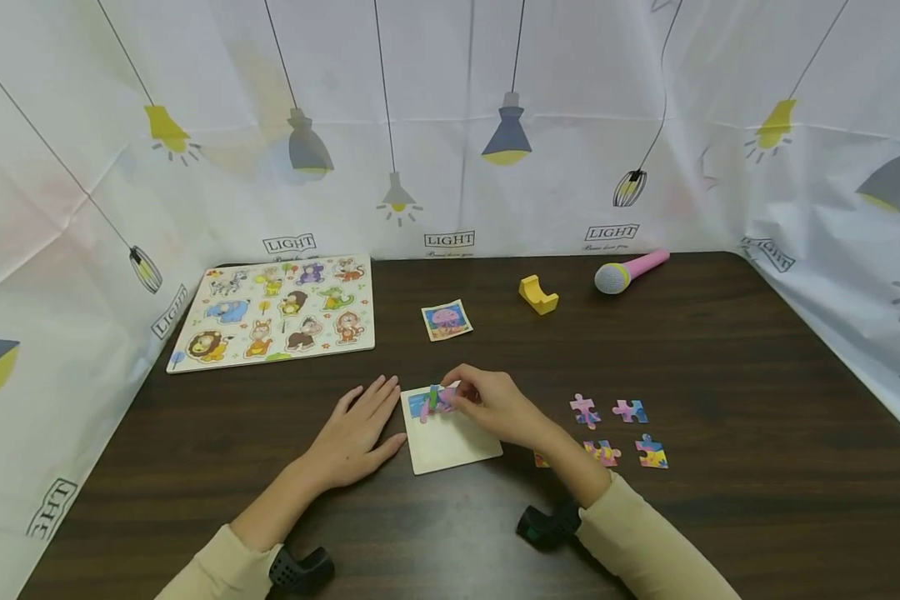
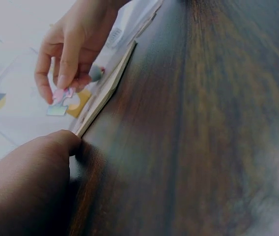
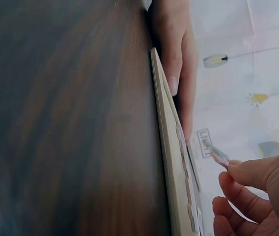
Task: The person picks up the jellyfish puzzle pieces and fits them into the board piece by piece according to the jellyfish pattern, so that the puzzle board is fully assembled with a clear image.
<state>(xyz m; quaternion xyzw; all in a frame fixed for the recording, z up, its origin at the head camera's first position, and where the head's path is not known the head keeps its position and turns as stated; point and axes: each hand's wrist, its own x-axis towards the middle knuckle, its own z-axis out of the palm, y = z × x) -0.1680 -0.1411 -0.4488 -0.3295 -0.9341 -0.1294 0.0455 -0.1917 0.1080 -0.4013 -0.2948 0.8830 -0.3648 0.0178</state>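
Note:
My right hand (image 1: 497,406) pinches a jigsaw piece (image 3: 220,158) between thumb and fingertips, raised above a pale square puzzle board (image 1: 450,446). The same pink-and-green piece (image 2: 58,104) shows in the left wrist view. Several pieces, blue and pink, lie along the board's top edge, partly covered in the head view by the held piece and the fingers. My left hand (image 1: 356,437) lies flat on the table at the board's left side, fingers extended, thumb at the board's edge.
Loose jigsaw pieces (image 1: 630,411) lie right of the board, some behind my right forearm. Farther back are a small picture card (image 1: 446,320), a yellow curved block (image 1: 538,295) and a pink toy microphone (image 1: 630,272). An animal puzzle board (image 1: 273,313) lies at the back left.

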